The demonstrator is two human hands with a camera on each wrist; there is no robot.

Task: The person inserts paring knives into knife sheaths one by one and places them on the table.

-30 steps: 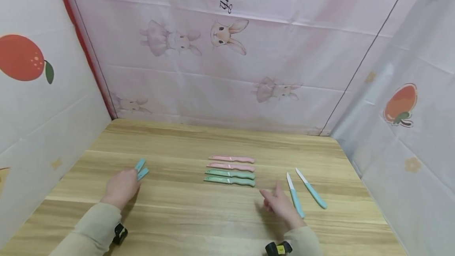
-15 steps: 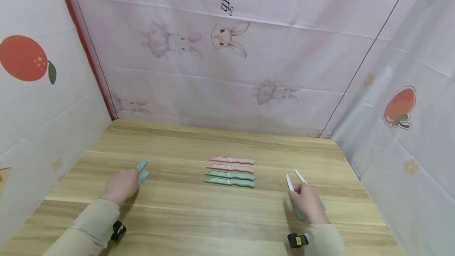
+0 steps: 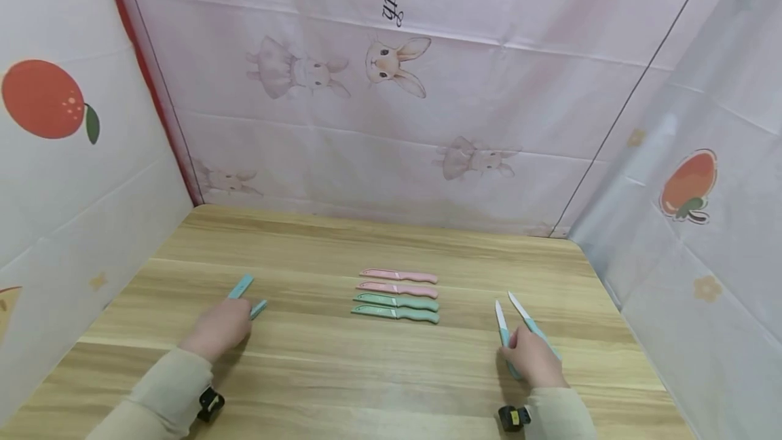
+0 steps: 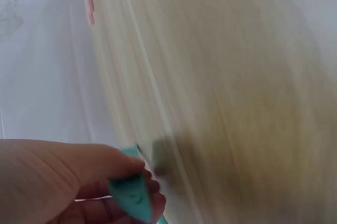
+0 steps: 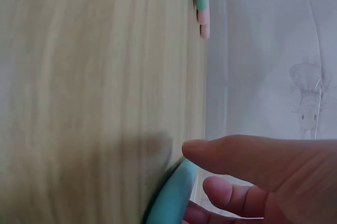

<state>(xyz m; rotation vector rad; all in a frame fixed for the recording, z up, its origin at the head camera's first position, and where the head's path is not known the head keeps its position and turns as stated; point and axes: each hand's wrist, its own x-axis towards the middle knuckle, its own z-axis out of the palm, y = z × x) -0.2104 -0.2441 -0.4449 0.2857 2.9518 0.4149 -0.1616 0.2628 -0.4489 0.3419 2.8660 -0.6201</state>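
Observation:
My left hand pinches a blue knife sheath between thumb and fingers, low over the left side of the table. Another blue sheath lies just beyond that hand, partly covered by it. On the right, two blue-handled paring knives lie with their pale blades pointing away. My right hand has thumb and fingers around the handle of the nearer-left paring knife; in the right wrist view its handle shows beneath the thumb tip. The other paring knife is partly hidden behind this hand.
Mid-table, two pink sheathed knives and two green sheathed knives lie in a row, handles to the right. The wooden table is bounded by printed cloth at the back and both sides.
My right hand has moved right from beside the knives onto the left paring knife's handle. My left hand has shifted slightly right with one sheath, parting it from the other.

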